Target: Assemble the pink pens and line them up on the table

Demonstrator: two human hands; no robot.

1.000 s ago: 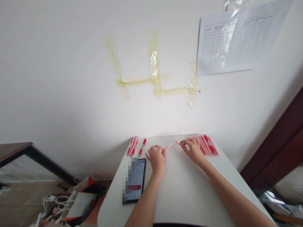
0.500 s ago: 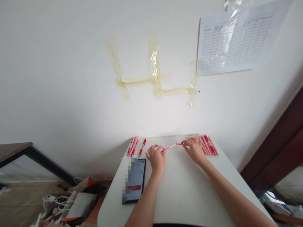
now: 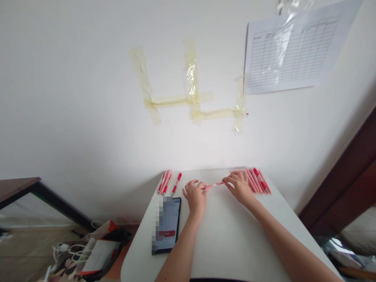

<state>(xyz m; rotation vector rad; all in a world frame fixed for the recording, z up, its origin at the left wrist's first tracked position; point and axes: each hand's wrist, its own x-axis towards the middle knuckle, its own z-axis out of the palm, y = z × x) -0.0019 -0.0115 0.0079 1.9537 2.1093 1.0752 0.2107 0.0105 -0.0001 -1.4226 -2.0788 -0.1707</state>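
Observation:
Above the white table [image 3: 229, 235], a pink-and-red pen [image 3: 209, 186] is stretched between both hands, nearly level. My left hand [image 3: 196, 199] pinches its left section. The right section is between the fingertips of my right hand [image 3: 240, 187]. A short white stretch shows in the middle, where the sections almost meet. Beside my right hand, and partly behind it, lies a row of several pink and red pens [image 3: 260, 182]. One red pen [image 3: 176, 184] rests left of my left hand, near a small group of pens [image 3: 165, 182].
A phone [image 3: 169, 225], partly pixelated, lies at the table's left edge beside my left forearm. The white wall [image 3: 102, 117] rises at the table's back edge. Bags [image 3: 101, 250] stand on the floor to the left, below a dark-framed table [image 3: 20, 186].
The two pen sections have come closer together, and less of the white part shows between them. My left hand has shifted slightly right.

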